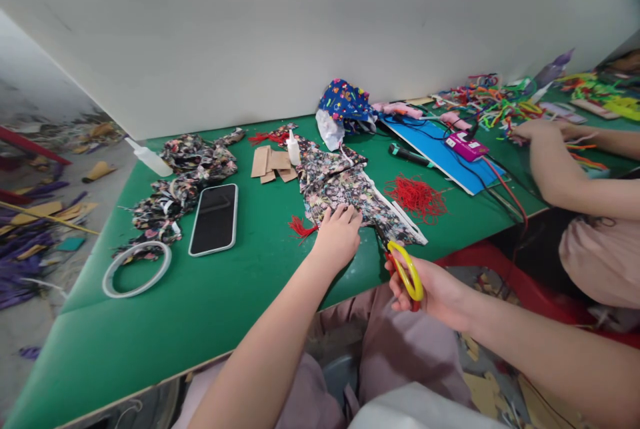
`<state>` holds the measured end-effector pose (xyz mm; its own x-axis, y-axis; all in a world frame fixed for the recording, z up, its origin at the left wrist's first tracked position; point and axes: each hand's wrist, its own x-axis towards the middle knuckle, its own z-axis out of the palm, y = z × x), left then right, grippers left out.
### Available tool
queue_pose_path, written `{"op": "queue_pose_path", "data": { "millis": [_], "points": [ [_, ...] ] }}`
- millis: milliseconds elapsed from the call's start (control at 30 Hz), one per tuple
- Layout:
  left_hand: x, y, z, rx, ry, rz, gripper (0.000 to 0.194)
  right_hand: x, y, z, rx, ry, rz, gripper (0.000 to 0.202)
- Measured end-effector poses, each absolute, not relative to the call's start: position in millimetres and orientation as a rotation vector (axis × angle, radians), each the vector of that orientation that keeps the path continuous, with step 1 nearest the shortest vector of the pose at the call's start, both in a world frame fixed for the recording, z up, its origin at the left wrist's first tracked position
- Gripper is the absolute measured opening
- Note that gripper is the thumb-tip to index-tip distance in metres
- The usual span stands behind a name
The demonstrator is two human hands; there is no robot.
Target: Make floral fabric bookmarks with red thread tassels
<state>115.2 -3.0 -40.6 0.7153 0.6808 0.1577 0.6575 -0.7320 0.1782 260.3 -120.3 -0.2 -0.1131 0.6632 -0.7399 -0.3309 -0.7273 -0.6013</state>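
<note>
My left hand [342,234] lies flat on a dark floral fabric piece [337,182], its fingers stretched out. White strips edge the cloth on its right side. In my right hand [425,285] is a pair of scissors [409,271] with yellow and red handles. Their blades point up and left at the lower edge of the cloth, and I cannot tell whether they touch it. A red tassel [301,227] sticks out by my left hand. A pile of red threads [416,198] lies right of the cloth.
A phone [215,220], a tape roll [137,270], a glue bottle [149,157] and more floral cloth [200,161] lie left. Brown card pieces [270,163] sit behind. At right are a blue board [440,153], cables and a co-worker's hands [537,130] over colourful strands.
</note>
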Motion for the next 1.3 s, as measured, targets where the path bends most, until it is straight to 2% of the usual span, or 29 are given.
{"op": "queue_pose_path", "data": {
  "millis": [1300],
  "points": [
    [114.5,-2.5,-41.1,2.829,1.072,0.372,0.035,257.5,-114.6,7.3,-1.529,-0.353,1.858,0.025]
  ]
}}
